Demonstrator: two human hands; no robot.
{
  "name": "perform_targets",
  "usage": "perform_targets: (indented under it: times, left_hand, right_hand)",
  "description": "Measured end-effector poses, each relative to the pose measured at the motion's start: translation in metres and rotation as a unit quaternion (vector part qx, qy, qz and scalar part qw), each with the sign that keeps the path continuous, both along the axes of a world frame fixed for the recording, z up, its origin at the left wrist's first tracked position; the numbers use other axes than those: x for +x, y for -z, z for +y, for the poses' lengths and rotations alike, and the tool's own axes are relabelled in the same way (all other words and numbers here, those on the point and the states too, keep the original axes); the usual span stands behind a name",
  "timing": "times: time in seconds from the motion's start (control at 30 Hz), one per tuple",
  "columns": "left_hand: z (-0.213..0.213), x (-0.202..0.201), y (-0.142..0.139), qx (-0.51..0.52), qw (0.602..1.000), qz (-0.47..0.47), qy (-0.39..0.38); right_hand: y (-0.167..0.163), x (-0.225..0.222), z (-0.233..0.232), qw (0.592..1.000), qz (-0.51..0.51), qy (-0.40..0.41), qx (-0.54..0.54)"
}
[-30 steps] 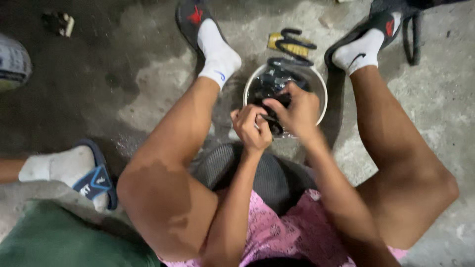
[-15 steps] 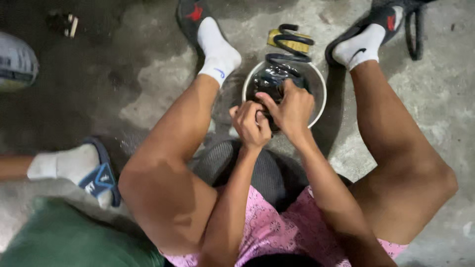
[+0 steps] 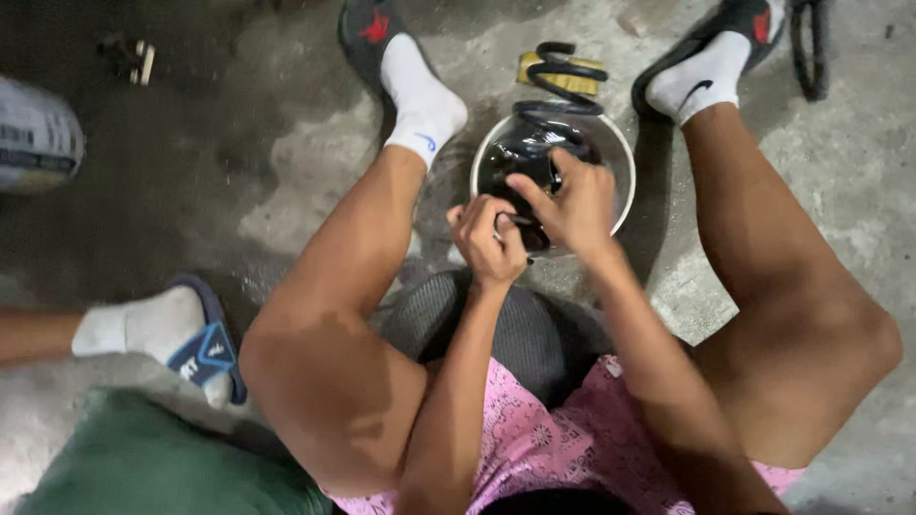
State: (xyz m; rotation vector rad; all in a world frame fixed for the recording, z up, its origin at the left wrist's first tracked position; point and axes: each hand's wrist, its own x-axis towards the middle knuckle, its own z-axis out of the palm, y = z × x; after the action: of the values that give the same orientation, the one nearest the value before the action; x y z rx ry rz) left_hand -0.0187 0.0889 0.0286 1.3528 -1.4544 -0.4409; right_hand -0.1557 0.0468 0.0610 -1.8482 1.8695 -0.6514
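Both hands meet over the round white bowl [image 3: 622, 162] of dark liquid: the left hand [image 3: 489, 243] fisted on a thin dark tool [image 3: 520, 220], the right hand [image 3: 572, 200] curled over a black oily part [image 3: 520, 157] just beyond.

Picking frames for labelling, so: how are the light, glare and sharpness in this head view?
Head view: light falls unevenly, dim at upper left; glare glints off the dark contents of the bowl; left hand and right hand look reasonably sharp.

Pink patterned shorts [image 3: 534, 439], white socks [image 3: 425, 100], white-rimmed bowl [image 3: 625, 157] of black parts, grey concrete floor [image 3: 286, 181].
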Motion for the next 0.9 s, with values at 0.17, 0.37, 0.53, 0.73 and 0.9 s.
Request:
perform_targets:
  times: [0.17, 0.37, 0.53, 0.73, 0.9]
  left_hand:
    - [-0.001, 0.003, 0.004, 0.000, 1.000, 0.019, 0.008]
    - [0.000, 0.000, 0.004, -0.004, 1.000, 0.022, -0.001]
    - [0.001, 0.001, 0.003, -0.004, 1.000, 0.013, 0.009]
    - [0.001, 0.003, 0.005, 0.019, 0.999, 0.043, 0.010]
    - [0.001, 0.001, 0.006, 0.019, 1.000, 0.015, -0.011]
  right_hand:
    - [-0.022, -0.052, -0.005, 0.952, -0.271, -0.131, 0.053]
    - [-0.026, -0.005, 0.000, 0.998, -0.060, 0.013, 0.034]
    - [-0.015, 0.008, -0.001, 0.992, 0.009, -0.066, -0.106]
    - [-0.018, -0.044, -0.013, 0.951, -0.245, -0.177, 0.061]
    - [-0.009, 0.004, -0.005, 0.999, 0.039, -0.013, -0.005]
